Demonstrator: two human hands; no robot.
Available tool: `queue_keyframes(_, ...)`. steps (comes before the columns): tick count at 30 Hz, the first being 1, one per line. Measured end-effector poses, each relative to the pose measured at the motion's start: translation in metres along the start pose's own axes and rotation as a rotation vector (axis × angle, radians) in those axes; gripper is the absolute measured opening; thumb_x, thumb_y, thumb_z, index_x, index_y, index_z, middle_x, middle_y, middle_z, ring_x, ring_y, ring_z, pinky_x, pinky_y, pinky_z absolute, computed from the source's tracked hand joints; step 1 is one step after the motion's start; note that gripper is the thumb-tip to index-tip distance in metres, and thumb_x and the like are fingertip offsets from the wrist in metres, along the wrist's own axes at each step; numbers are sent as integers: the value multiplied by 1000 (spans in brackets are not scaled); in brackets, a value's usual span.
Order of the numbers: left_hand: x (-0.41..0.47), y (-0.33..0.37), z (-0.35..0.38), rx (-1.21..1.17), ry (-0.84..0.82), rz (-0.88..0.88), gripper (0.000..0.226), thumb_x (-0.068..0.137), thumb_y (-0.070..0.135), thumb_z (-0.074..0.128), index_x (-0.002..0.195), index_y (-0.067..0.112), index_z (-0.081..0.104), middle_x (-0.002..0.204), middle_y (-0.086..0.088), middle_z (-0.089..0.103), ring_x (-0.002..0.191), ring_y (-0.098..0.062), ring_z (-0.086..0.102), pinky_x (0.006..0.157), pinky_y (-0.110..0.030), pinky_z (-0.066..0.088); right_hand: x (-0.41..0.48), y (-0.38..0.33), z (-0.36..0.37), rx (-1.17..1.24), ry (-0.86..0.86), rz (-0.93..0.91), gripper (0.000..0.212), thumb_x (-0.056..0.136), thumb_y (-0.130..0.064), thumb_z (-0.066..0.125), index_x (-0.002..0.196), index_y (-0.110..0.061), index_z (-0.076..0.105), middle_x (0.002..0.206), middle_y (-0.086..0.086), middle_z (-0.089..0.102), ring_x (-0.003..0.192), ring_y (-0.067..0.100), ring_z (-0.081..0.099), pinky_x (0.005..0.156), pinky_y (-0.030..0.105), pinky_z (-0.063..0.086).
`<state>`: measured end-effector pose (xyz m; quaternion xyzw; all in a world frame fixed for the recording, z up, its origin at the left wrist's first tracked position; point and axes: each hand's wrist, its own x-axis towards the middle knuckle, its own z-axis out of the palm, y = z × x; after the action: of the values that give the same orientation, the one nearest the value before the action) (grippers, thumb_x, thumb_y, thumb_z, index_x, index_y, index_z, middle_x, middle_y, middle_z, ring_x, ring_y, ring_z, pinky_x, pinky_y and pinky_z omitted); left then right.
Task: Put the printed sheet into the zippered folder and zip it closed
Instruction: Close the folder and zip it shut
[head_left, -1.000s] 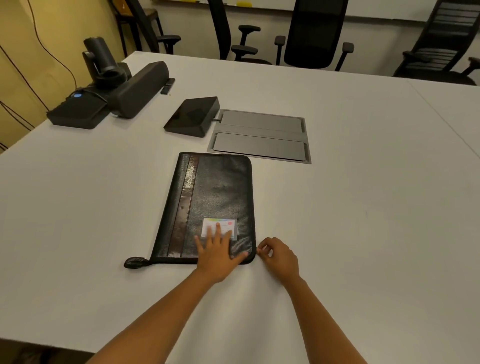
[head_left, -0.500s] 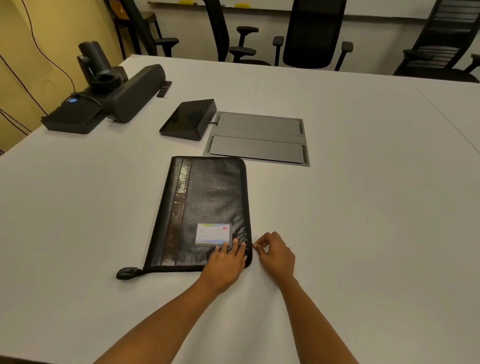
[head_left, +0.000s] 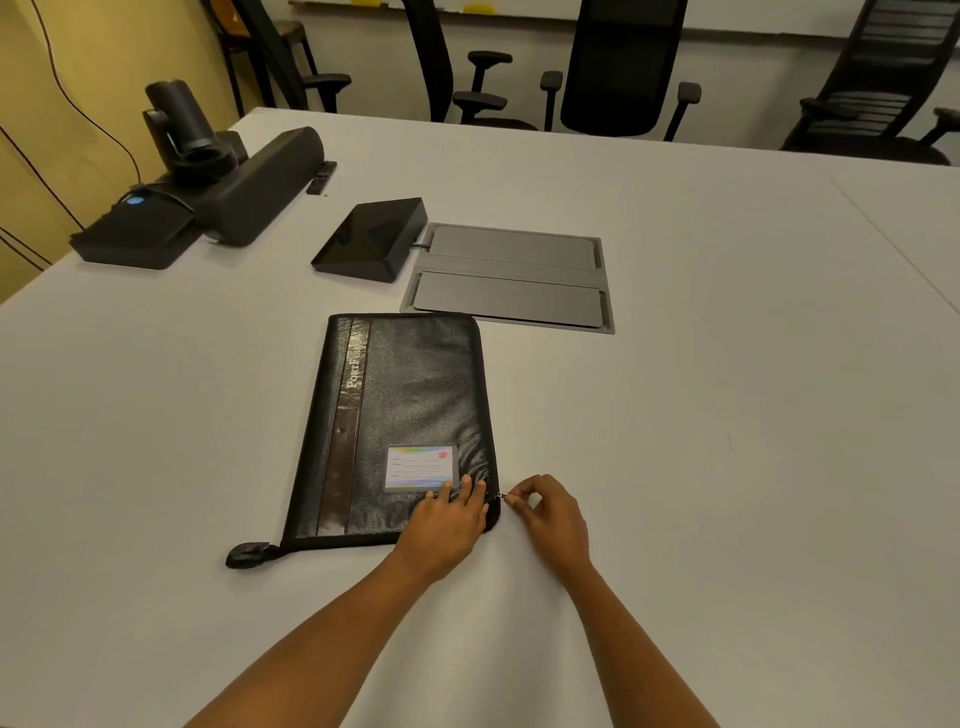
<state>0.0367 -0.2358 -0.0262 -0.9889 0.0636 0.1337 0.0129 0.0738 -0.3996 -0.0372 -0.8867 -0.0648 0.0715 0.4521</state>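
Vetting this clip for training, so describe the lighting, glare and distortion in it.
Head view: dim, warm light, faint shadows; soft glare on the zippered folder and its glossy strip; chairs at the top lean outward, wide-angle distortion; left hand and right hand sharp; the zipper pull the right hand pinches barely resolves.

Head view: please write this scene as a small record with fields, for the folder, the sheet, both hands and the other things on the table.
folder: black folder, flat, cover shut, on the white table
card: label card near its front right corner
sheet: not visible
left hand: left hand presses flat on the folder's near right corner
right hand: right hand pinches the zipper pull at the folder's right edge
behind the folder: black tablet, grey hatch, speaker bar, camera
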Motion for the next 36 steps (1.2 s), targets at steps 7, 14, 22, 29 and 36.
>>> queue_keyframes(7, -11, 1, -9, 3, 13, 28, 46, 96, 34, 37, 135, 13, 49, 134, -13, 56, 117, -33, 59, 87, -41, 53, 25, -17, 16, -111, 120, 89, 13, 89, -32, 57, 94, -19, 60, 98, -7, 63, 85, 9, 59, 67, 24, 42)
queue_keyframes(14, -13, 1, -8, 97, 66, 40, 49, 86, 41, 58, 125, 12, 59, 126, -12, 62, 108, -31, 65, 83, -37, 55, 70, -34, 26, -152, 148, 145, 11, 91, -28, 56, 95, -18, 58, 104, -2, 62, 86, 19, 63, 69, 28, 42)
queue_keyframes(22, -15, 2, -1, -68, 316, 27, 54, 89, 51, 32, 100, 21, 75, 102, 1, 75, 89, -18, 72, 72, -31, 59, 78, -13, 13, -232, -27, -16, 12, 91, -31, 55, 93, -20, 59, 100, -5, 60, 77, 5, 51, 64, 23, 36)
queue_keyframes(29, 21, -15, -14, -152, 276, -68, 57, 94, 49, 22, 133, 21, 52, 143, -1, 48, 133, -20, 44, 111, -43, 32, 77, -8, 15, -245, -14, -60, 14, 91, -35, 53, 94, -22, 58, 100, -9, 58, 74, 2, 51, 59, 19, 37)
queue_keyframes(36, 86, -19, -15, -319, 168, -230, 74, 91, 64, 21, 149, 24, -1, 159, -5, -10, 146, -21, -12, 115, -44, -15, 80, -4, 20, -293, 3, -83, 13, 91, -36, 51, 96, -26, 56, 98, -11, 58, 69, 1, 50, 57, 17, 39)
